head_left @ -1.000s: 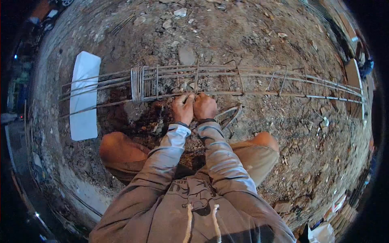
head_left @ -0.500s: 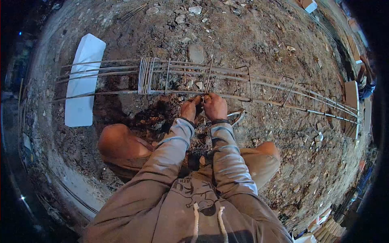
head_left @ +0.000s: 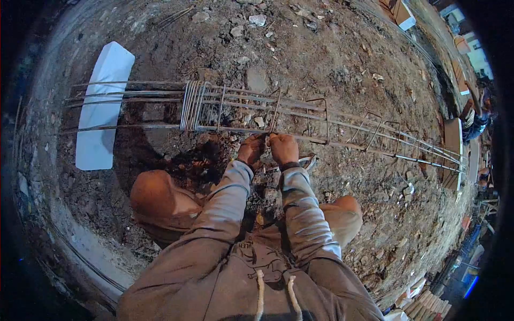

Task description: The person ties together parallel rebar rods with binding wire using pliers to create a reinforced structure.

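A long rebar cage (head_left: 300,112) of thin steel bars and square stirrups stretches across the ground in front of me. My left hand (head_left: 251,149) and my right hand (head_left: 284,148) are side by side at its near bar, just below one stirrup (head_left: 276,109). Both have fingers pinched together at that joint; I cannot tell what is between them. To the left, several stirrups are bunched in a tight stack (head_left: 193,106) around the bars. A metal tool with slim handles (head_left: 308,161) lies beside my right wrist, partly hidden by it.
A white block (head_left: 96,142) supports the cage's left end, and another block (head_left: 453,150) its right end. Stones (head_left: 257,20) dot the rough dirt ground. At the far right a person (head_left: 474,123) is partly visible. Stacked wood pieces (head_left: 425,307) lie at lower right.
The view has shifted slightly, so the cage's right end appears farther left. Both hands stay pinched at the same joint, with only small finger movement.
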The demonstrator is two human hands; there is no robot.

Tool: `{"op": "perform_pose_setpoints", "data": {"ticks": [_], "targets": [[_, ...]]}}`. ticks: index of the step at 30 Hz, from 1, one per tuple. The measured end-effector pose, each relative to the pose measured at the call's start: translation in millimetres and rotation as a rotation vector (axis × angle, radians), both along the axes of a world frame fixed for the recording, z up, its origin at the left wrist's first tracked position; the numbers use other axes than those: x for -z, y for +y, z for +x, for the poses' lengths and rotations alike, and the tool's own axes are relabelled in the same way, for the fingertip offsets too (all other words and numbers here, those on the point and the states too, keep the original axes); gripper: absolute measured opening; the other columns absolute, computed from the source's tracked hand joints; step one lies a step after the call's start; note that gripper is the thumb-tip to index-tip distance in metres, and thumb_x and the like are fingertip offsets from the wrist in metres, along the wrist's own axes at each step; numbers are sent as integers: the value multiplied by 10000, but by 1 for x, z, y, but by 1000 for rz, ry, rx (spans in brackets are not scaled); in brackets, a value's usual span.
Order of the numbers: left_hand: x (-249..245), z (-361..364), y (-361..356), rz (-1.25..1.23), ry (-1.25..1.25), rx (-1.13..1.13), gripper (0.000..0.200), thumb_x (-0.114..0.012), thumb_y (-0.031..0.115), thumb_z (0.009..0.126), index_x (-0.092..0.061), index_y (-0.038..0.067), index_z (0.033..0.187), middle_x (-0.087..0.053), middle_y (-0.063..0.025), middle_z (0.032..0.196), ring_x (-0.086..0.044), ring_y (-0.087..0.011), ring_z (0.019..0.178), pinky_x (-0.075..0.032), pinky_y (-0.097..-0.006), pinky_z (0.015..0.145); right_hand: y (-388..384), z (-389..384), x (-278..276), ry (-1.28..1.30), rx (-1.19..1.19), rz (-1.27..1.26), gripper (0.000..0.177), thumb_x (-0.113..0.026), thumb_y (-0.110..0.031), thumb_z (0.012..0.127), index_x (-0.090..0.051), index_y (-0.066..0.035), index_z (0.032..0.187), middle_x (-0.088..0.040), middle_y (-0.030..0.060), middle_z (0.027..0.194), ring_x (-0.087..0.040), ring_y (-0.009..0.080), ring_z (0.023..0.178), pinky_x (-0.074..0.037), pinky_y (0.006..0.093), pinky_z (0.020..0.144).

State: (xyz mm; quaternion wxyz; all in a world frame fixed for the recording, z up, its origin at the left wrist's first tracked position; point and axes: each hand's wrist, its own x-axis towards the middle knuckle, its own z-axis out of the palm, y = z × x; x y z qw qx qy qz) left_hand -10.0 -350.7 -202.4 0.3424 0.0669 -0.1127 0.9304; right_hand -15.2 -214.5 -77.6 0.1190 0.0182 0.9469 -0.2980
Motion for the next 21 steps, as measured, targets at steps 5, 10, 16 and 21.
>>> {"op": "perform_pose_setpoints", "data": {"ticks": [5, 10, 16, 21], "targets": [[-24, 0, -8, -1194, 10, -162, 258, -482, 172, 862, -547, 25, 1064, -623, -78, 892, -599, -145, 710, -488, -260, 606, -7, -4, -26, -112, 137, -53, 361, -499, -365, 790, -641, -36, 752, -613, 200, 789, -585, 372, 738, -458, 446, 694], [-41, -11, -20, -1465, 45, -48, 249, -446, 146, 863, -596, 47, 1035, -639, -70, 890, -599, -144, 732, -484, -255, 597, -15, -7, -46, -121, 126, 139, 361, -493, -371, 802, -651, -46, 789, -602, 230, 805, -572, 418, 765, -446, 481, 702], [-79, -27, -27, -2056, 778, 34, 297, -436, 202, 871, -555, 58, 1103, -605, -89, 1004, -580, -203, 896, -439, -312, 825, -16, -10, -49, -132, 110, 113, 390, -458, -388, 820, -652, -50, 824, -596, 247, 818, -574, 418, 784, -451, 482, 703], [-63, -21, -17, -1654, 461, -162, 284, -472, 209, 870, -576, 45, 1078, -610, -52, 991, -577, -159, 867, -441, -263, 778, -11, -12, -47, -140, 82, 116, 392, -453, -390, 819, -656, -55, 815, -601, 238, 812, -579, 409, 779, -454, 477, 703]]}}
